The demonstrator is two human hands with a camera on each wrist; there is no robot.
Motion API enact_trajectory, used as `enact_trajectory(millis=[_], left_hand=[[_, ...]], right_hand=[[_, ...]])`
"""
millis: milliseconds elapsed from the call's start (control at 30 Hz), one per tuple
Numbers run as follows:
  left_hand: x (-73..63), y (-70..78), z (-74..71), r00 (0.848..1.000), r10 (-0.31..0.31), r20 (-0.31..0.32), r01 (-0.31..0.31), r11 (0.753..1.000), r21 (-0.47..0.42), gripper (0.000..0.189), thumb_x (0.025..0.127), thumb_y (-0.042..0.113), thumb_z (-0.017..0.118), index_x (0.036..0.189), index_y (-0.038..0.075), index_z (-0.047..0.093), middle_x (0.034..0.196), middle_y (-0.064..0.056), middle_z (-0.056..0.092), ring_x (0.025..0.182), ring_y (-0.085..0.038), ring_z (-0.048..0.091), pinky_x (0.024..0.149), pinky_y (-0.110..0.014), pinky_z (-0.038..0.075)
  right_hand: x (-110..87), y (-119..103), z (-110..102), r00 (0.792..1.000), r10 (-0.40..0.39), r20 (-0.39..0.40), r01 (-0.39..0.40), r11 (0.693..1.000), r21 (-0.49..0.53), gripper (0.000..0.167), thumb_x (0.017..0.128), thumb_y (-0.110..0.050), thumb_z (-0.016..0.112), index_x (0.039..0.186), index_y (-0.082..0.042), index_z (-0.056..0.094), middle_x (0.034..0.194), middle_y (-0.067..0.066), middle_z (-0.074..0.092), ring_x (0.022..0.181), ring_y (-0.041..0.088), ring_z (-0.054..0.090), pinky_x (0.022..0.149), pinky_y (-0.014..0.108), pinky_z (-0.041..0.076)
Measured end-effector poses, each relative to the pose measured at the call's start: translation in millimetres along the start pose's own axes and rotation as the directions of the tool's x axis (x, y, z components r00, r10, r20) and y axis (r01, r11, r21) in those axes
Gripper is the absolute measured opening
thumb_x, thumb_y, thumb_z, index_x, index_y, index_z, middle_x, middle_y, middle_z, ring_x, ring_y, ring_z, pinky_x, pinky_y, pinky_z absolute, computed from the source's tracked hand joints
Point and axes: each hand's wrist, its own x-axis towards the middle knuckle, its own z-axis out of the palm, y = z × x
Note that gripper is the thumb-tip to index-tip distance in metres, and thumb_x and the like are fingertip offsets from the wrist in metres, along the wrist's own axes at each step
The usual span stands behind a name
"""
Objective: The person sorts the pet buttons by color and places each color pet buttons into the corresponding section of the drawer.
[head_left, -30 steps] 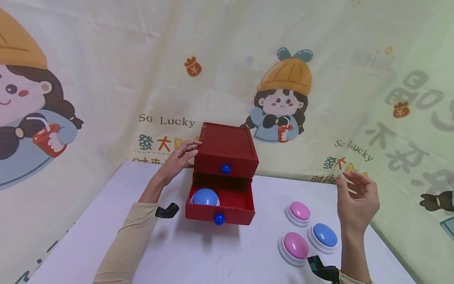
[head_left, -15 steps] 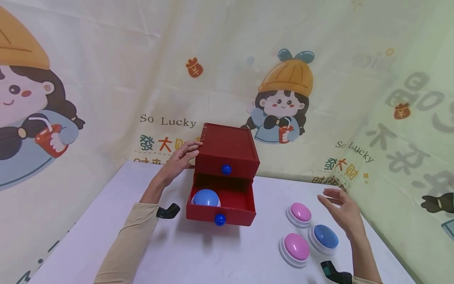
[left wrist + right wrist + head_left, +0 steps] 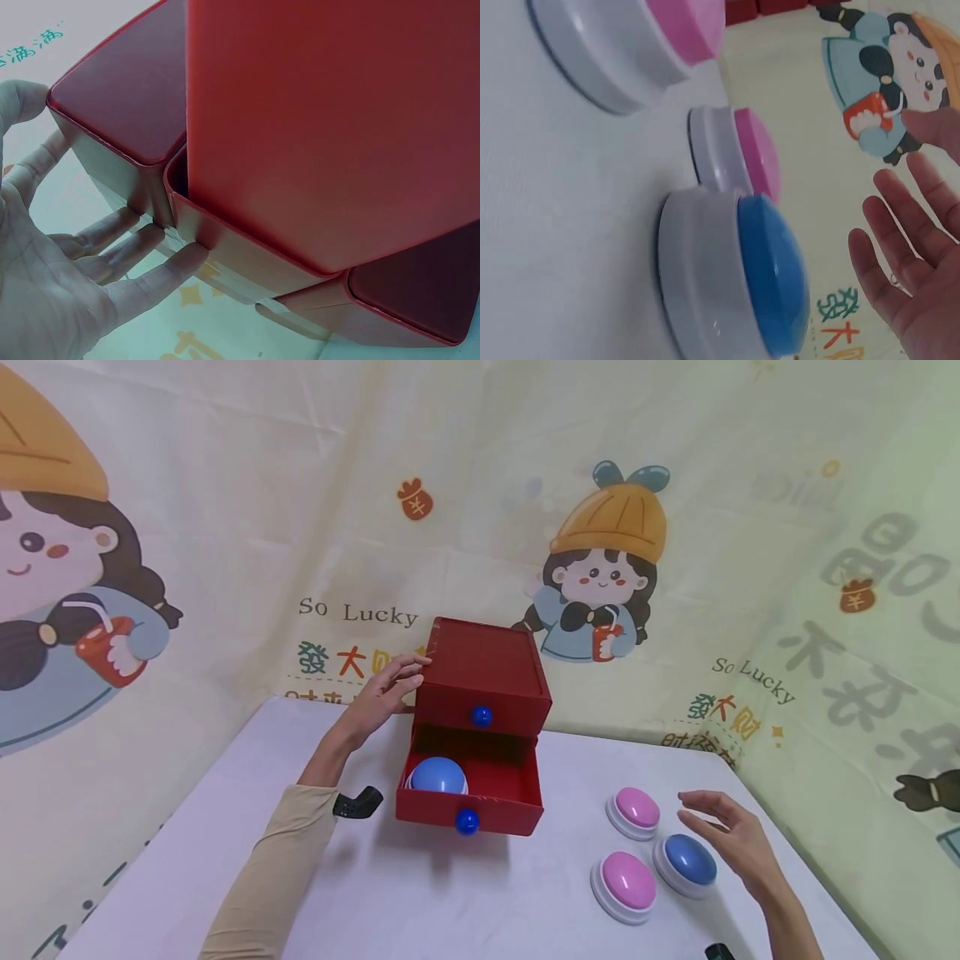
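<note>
Touching the left side of a red drawer box point(image 3: 480, 660) near the centre of the head view, the left hand point(image 3: 378, 697) has its fingers spread wide rather than wrapped around anything. In the left wrist view, the thumb meets a top corner of the box at the left, while the fingers lie along its side lower down.

The box's upper drawer point(image 3: 442, 703) is pushed in, with a blue knob point(image 3: 482, 716) on its front. Below it, the lower drawer point(image 3: 510, 814) stands pulled out, also with a round blue knob point(image 3: 467, 822). A blue button point(image 3: 438, 775) with a white base sits inside at the drawer's left.

At the lower right of the head view, the right hand point(image 3: 738, 843) hovers just beside a second blue button point(image 3: 690, 858), holding nothing; a wide gap lies between thumb and fingers. The right wrist view shows this hand at the right edge, apart from the button. Two pink buttons, one higher point(image 3: 637, 807) and one lower point(image 3: 628, 881), stand near that blue one, to its left, on the white tabletop point(image 3: 525, 910).

A pale cloth point(image 3: 480, 460) with cartoon figures and lettering fills the upper frame. A beige sleeve point(image 3: 273, 868) covers the left forearm.
</note>
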Motion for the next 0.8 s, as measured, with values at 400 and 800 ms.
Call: enact_trajectory(millis=[400, 800], left_hand=[[0.1, 0.5, 0.5, 1.000, 0.000, -0.001, 0.000, 1.000, -0.001, 0.046, 0.106, 0.028, 0.052, 0.151, 0.019, 0.045, 0.154, -0.011, 0.045, 0.135, -0.036, 0.050, 0.100, -0.057, 0.053], [0.2, 1.4, 1.1, 1.000, -0.001, -0.001, 0.001, 1.000, -0.002, 0.046, 0.106, 0.028, 0.052, 0.151, 0.019, 0.045, 0.154, -0.011, 0.045, 0.135, -0.037, 0.050, 0.099, -0.057, 0.053]], right_hand=[[-9.1, 20, -8, 0.974, 0.080, 0.214, -0.094, 0.994, 0.058, 0.045, 0.094, -0.015, 0.075, 0.128, 0.006, 0.056, 0.125, -0.033, 0.057, 0.113, -0.013, 0.055, 0.089, 0.013, 0.048], [-12.8, 36, -4, 0.950, 0.128, 0.284, -0.136, 0.991, 0.009, 0.040, 0.088, -0.014, 0.080, 0.116, 0.002, 0.056, 0.143, 0.014, 0.059, 0.110, -0.019, 0.046, 0.090, 0.012, 0.047]])
